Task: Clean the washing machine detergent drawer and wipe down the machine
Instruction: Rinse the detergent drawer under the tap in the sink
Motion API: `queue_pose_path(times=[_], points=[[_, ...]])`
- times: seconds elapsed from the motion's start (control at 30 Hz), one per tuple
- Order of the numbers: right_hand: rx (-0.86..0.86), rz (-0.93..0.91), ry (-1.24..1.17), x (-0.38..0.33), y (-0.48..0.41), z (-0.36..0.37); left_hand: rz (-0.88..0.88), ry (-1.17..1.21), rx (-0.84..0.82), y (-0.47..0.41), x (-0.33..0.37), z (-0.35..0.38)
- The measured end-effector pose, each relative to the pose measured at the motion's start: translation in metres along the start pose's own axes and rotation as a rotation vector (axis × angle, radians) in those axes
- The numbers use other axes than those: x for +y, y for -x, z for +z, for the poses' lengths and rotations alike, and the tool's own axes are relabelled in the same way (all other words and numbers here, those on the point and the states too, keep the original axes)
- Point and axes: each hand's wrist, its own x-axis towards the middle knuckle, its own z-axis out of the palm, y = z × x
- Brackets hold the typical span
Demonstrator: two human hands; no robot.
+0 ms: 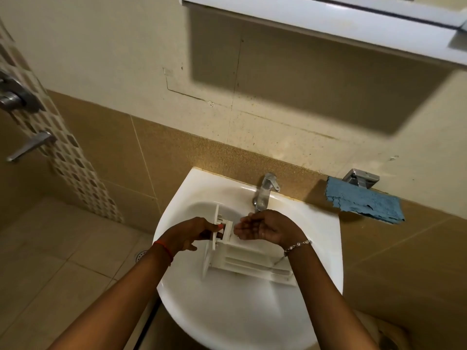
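Note:
The white detergent drawer [249,260] lies in the white wash basin [237,314], its front panel turned to the left. My left hand [189,234] grips the drawer at that front end, thumb and fingers pinching the panel. My right hand [265,227] is cupped palm-up just under the spout of the chrome tap [265,192], above the drawer's back part and holding nothing. The washing machine is out of view.
A blue cloth [364,202] hangs on a chrome holder [361,176] on the wall right of the basin. A white cabinet [328,18] juts out overhead. Shower fittings [30,144] are on the left wall. A floor drain [141,255] sits left of the basin.

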Motion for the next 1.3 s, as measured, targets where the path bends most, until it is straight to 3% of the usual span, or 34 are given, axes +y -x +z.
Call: queue_pose_path(times=[0.1, 0.23, 0.33, 0.5, 0.7, 1.07, 1.17, 1.3], points=[[0.073, 0.007, 0.227, -0.002, 0.004, 0.003, 0.006, -0.002, -0.009, 0.003, 0.0, 0.002], [0.308, -0.039, 0.227, -0.002, 0.005, -0.01, 0.018, 0.0, 0.003, 0.003, -0.003, 0.001], [0.392, -0.041, -0.007, -0.001, -0.003, -0.025, 0.024, 0.015, 0.013, 0.005, -0.002, 0.002], [0.289, -0.003, -0.54, 0.003, -0.025, -0.039, 0.024, 0.032, 0.031, 0.008, -0.001, 0.005], [0.202, 0.007, -0.667, 0.004, -0.048, -0.027, 0.022, 0.047, 0.073, 0.008, -0.001, 0.012], [0.074, 0.035, -0.434, 0.007, -0.018, -0.05, 0.006, 0.024, 0.044, 0.005, 0.0, 0.006], [0.101, 0.044, -0.223, 0.001, 0.007, -0.054, -0.006, 0.014, 0.034, 0.005, 0.001, 0.005], [0.276, 0.009, 0.206, -0.002, 0.037, -0.06, -0.01, 0.023, 0.033, 0.005, 0.001, 0.005]])
